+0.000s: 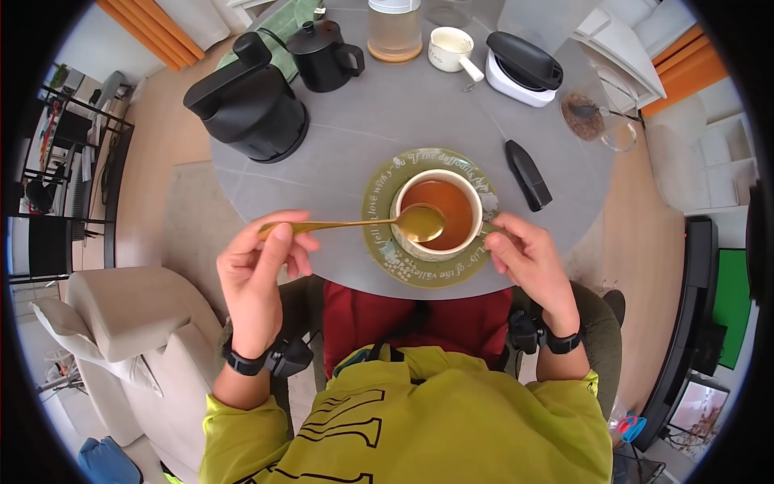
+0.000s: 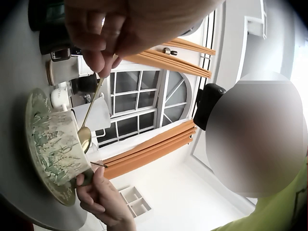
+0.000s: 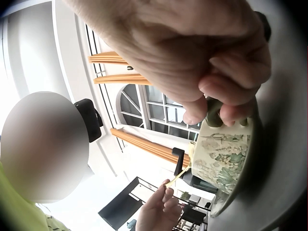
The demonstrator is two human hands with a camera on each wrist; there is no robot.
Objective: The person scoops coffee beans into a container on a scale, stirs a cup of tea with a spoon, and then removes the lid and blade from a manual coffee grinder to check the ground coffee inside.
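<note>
My left hand (image 1: 260, 270) pinches the handle of a gold spoon (image 1: 355, 224). The spoon's bowl (image 1: 421, 223) is over the opening of a cup (image 1: 411, 250) of reddish-brown tea (image 1: 458, 208), close to its rim. With thumb and fingers my right hand (image 1: 528, 258) grips the cup's green handle (image 2: 86, 177). Floral drawings cover the cup's outside in both wrist views. Beneath the cup lies a green saucer (image 1: 377, 194) with white lettering around its rim.
Right of the saucer lies a slim black object (image 1: 527, 175). A black kettle (image 1: 250, 105) and a black lidded pot (image 1: 325, 56) stand back left. Farther back are a glass jar (image 1: 394, 32), a small white handled cup (image 1: 450, 50) and a black-and-white container (image 1: 522, 68).
</note>
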